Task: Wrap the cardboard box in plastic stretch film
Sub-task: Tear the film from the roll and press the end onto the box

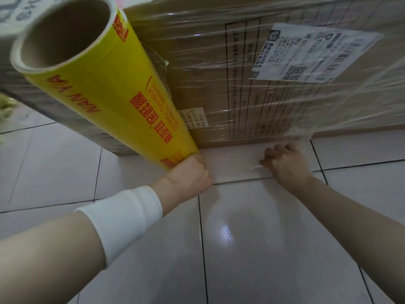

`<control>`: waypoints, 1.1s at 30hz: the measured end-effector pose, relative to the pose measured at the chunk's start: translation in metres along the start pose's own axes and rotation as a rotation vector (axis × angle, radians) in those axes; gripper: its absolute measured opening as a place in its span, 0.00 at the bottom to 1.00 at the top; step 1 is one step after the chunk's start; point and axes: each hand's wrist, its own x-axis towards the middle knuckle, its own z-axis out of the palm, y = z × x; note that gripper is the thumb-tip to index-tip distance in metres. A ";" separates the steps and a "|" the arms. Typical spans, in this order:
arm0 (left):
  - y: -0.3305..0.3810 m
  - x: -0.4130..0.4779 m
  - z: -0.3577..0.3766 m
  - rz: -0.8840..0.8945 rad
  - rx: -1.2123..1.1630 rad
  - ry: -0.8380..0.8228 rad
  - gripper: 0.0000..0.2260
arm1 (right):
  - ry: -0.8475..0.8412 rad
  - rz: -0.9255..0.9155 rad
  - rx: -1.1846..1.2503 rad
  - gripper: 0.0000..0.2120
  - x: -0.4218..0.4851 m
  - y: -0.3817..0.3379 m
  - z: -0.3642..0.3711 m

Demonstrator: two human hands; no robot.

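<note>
A large cardboard box (197,88) stands on the tiled floor, with clear stretch film (306,110) wrinkled across its front and over a white shipping label (313,53). My left hand (188,172) grips the lower end of a yellow roll of stretch film (105,84), which stands tilted against the box's left corner, its open cardboard core facing me. My right hand (285,161) is curled low near the box's bottom edge, pinching the bunched lower edge of the film. A white wristband covers my left wrist.
White floor tiles (252,238) with dark grout lines spread in front of the box. A pale baseboard (361,130) runs along the right behind the box. Something greenish lies at the far left edge.
</note>
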 end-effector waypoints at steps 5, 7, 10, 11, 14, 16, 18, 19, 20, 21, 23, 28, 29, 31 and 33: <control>-0.002 -0.026 0.010 0.095 -0.150 0.474 0.12 | 0.163 -0.073 0.192 0.24 0.000 -0.016 -0.019; 0.004 -0.054 0.004 0.074 -0.278 0.733 0.09 | 0.225 -0.063 0.358 0.29 0.008 -0.038 -0.041; 0.007 -0.107 0.010 -0.194 -0.693 0.976 0.12 | 0.207 0.085 0.729 0.35 0.033 -0.071 -0.083; 0.004 -0.123 0.010 -0.346 -0.865 1.044 0.12 | 0.175 0.136 0.857 0.39 0.043 -0.081 -0.093; -0.014 -0.146 0.003 -0.709 -1.226 1.259 0.24 | 0.112 0.273 1.149 0.48 0.067 -0.104 -0.115; -0.027 -0.145 -0.008 -0.820 -1.371 1.220 0.36 | 0.112 0.371 1.234 0.50 0.076 -0.116 -0.121; -0.034 -0.140 -0.026 -0.895 -1.537 1.156 0.42 | 0.123 0.459 1.191 0.48 0.081 -0.125 -0.128; -0.036 -0.137 -0.033 -0.898 -1.618 1.152 0.42 | 0.142 0.491 1.174 0.47 0.083 -0.128 -0.132; -0.036 -0.136 -0.038 -0.888 -1.681 1.156 0.40 | 0.163 0.514 1.175 0.45 0.084 -0.131 -0.136; -0.036 -0.138 -0.041 -0.877 -1.718 1.167 0.38 | 0.183 0.533 1.179 0.43 0.083 -0.134 -0.140; -0.032 -0.147 -0.044 -0.858 -1.745 1.195 0.35 | 0.193 0.544 1.183 0.41 0.076 -0.142 -0.148; 0.002 -0.184 -0.040 -0.938 -1.764 1.188 0.39 | 0.115 0.472 1.344 0.36 0.052 -0.180 -0.154; 0.006 -0.191 -0.036 -0.967 -1.767 1.189 0.39 | 0.103 0.458 1.355 0.36 0.053 -0.188 -0.154; 0.007 -0.202 -0.027 -1.022 -1.764 1.190 0.37 | 0.090 0.433 1.347 0.36 0.061 -0.201 -0.153; 0.005 -0.209 -0.019 -1.047 -1.759 1.193 0.36 | 0.091 0.403 1.326 0.38 0.071 -0.208 -0.152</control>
